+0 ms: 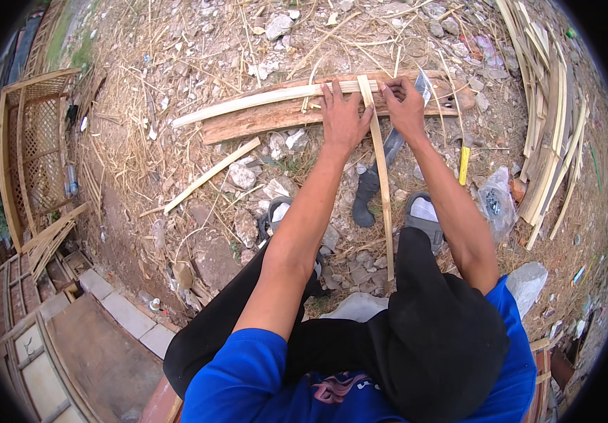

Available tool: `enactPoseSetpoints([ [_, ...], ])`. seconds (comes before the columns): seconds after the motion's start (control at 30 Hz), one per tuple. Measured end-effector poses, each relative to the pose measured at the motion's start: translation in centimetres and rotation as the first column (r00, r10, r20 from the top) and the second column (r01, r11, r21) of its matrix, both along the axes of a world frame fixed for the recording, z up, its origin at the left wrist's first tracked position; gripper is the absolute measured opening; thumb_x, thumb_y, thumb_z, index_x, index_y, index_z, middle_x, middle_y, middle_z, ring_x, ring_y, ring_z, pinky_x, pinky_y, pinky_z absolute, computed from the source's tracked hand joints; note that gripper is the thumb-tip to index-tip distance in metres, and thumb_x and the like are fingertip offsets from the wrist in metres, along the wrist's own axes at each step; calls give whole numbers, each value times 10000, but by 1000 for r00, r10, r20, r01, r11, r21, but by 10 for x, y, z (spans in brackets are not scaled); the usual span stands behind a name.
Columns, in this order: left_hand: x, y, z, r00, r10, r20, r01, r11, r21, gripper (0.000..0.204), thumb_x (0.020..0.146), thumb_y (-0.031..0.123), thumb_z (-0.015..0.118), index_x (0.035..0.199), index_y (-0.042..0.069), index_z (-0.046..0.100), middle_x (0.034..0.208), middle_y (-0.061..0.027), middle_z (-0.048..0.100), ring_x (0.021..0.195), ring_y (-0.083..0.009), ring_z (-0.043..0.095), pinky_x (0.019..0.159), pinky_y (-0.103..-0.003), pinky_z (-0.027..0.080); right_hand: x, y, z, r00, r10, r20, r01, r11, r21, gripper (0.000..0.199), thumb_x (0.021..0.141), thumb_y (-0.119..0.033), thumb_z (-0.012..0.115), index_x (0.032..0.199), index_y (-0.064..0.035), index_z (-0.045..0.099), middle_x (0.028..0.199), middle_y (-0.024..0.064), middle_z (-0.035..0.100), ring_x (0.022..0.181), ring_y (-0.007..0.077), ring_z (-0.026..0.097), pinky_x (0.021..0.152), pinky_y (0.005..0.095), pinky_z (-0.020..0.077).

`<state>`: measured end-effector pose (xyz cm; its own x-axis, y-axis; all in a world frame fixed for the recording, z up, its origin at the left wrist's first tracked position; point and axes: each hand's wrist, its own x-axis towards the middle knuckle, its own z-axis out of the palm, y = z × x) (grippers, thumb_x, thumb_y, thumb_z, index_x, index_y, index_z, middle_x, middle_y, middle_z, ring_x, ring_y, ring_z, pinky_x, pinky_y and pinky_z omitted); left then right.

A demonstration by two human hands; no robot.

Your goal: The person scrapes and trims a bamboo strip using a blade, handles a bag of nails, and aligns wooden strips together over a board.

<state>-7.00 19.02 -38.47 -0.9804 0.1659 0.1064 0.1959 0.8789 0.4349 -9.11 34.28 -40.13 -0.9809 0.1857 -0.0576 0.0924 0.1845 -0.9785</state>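
A long pale bamboo strip (247, 104) lies along a rough wooden plank (247, 127) on the ground. Across its right end runs a second, narrower bamboo strip (380, 166), which reaches back toward my knees. My left hand (342, 121) grips the long strip with bent fingers, its thumb against the crossing strip. Just right of the crossing, my right hand (404, 106) pinches the end of the long strip, though its fingertips partly hide what they hold. Beneath my right wrist lies a large knife, its dark handle (366, 196) toward me and its blade (422, 90) over the plank.
Bamboo strips (547, 134) are piled at the right. Near them lie a clear plastic bag (498, 204) and a yellow object (464, 166). A loose strip (212, 175) rests on the stony ground left of my arms. A lattice-panelled wooden frame (36, 155) stands far left.
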Motion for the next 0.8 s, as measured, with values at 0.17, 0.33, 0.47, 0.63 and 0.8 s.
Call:
enactPoseSetpoints([
  [0.17,2,-1,5,995,70,69,-69,997,-18,397,862,353,644,1146,79,599,1448,-292,361,1367,-514,277,1051,-669,250,22,-7,-5,996,-86,35,92,960,-263,153,919,-118,623,957,23,578,815,96,657,772,124,660,656,278,534],
  [0.33,-7,-21,14,1000,15,13,-13,985,-173,440,886,290,589,1268,87,505,1404,-140,470,1342,-360,386,1041,-679,250,50,-6,2,963,83,255,-41,986,-164,129,942,-88,592,1028,-10,537,802,67,645,775,111,665,633,257,549],
  [0.47,-18,-44,16,997,-71,-3,69,973,-219,500,861,274,616,1324,147,477,1369,-78,499,1335,-336,392,1058,-654,264,61,-4,0,982,41,182,-51,997,54,150,936,-91,525,1064,-32,474,846,157,681,791,344,683,700,419,515],
  [0.63,-26,-67,16,994,-93,-60,71,952,-297,469,861,317,650,1287,166,522,1267,-55,560,1251,-278,471,1062,-561,318,64,-10,24,978,95,184,-152,932,330,333,915,-247,551,1147,-44,425,815,259,649,821,441,646,722,533,473],
  [0.8,-34,-74,17,990,-141,-26,132,966,-220,383,845,262,680,1202,148,601,1176,-76,601,1154,-293,527,1003,-480,380,67,-16,45,911,223,347,-379,785,490,426,884,-308,614,1164,-43,433,797,247,652,765,447,645,683,539,495],
])
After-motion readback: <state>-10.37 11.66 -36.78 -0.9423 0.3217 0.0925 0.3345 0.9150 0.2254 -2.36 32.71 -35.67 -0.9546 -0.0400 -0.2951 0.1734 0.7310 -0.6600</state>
